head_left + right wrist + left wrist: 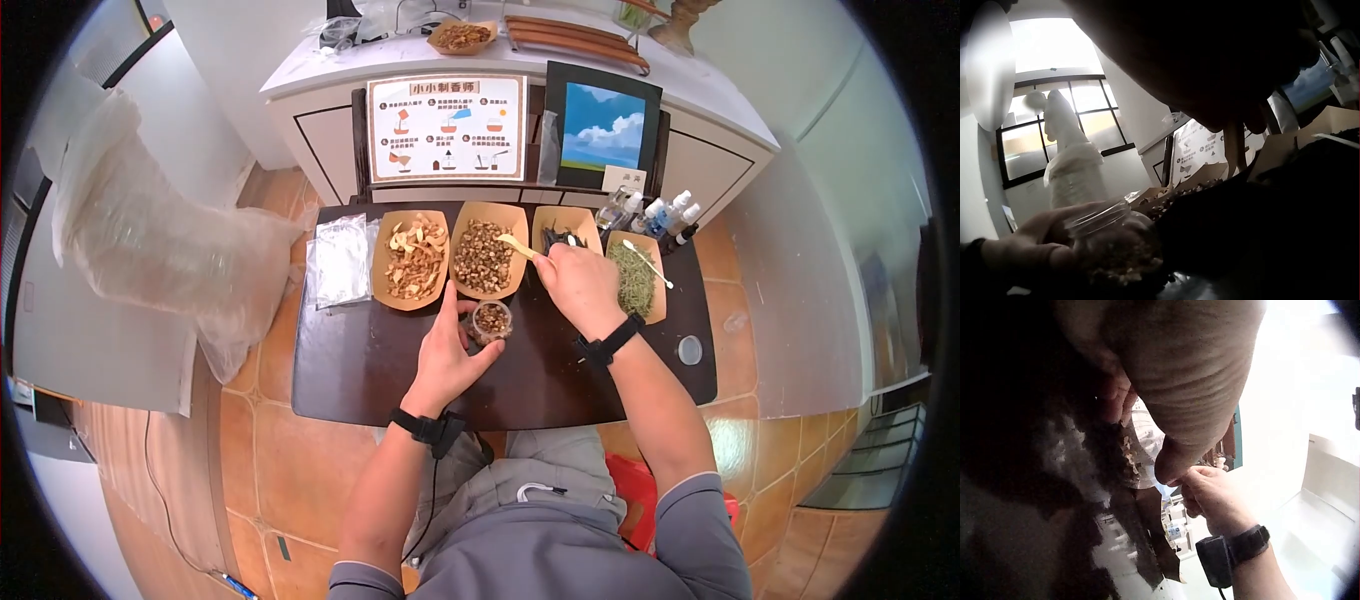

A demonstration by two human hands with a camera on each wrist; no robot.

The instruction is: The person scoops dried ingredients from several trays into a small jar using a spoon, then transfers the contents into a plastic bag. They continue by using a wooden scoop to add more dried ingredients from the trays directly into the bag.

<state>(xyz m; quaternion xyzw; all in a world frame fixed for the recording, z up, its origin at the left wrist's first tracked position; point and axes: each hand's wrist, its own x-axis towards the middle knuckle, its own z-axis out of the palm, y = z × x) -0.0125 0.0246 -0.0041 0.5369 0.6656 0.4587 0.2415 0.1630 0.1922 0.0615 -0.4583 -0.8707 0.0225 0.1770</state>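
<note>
The left hand [455, 352] grips a clear jar [491, 320] with brown bits in it, thumb on the near side. In the right wrist view the jar [1116, 240] stands upright in that hand [1035, 247]. The right hand [583, 283] pinches a small wooden spoon [517, 246], whose tip lies at the right edge of the paper tray of brown pieces [483, 258]. In the left wrist view the right hand [1216, 500] shows beyond the left thumb.
Left of that tray are a tray of pale slices [415, 262] and silvery packets [340, 268]. To its right stand a tray of dark pieces [566, 222], a tray of green bits [636, 275] and small bottles [655, 215]. A round lid [690, 350] lies near the table's right edge.
</note>
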